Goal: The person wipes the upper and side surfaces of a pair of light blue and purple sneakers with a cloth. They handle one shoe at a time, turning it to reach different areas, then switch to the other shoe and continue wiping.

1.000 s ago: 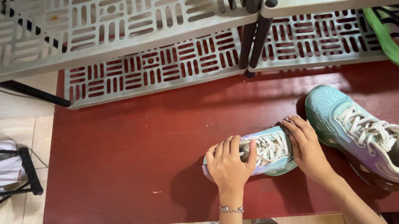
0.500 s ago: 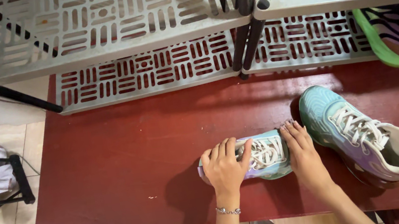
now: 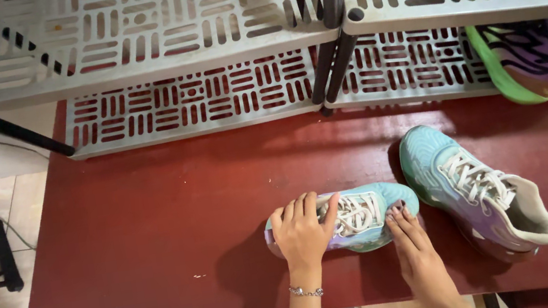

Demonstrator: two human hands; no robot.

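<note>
Two hands on one teal-and-lilac sneaker (image 3: 363, 219) lying near the front edge of the red table (image 3: 154, 222): the left hand (image 3: 300, 233) wraps over its heel end, steadying it, while the right hand (image 3: 411, 246) presses flat fingers at its near side. Its mate (image 3: 482, 191) sits just right, toe pointing far, below the grey slotted shoe rack (image 3: 208, 99).

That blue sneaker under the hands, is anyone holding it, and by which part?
Yes: the left hand grips the sneaker over its heel end; the right hand touches its near side.
</note>
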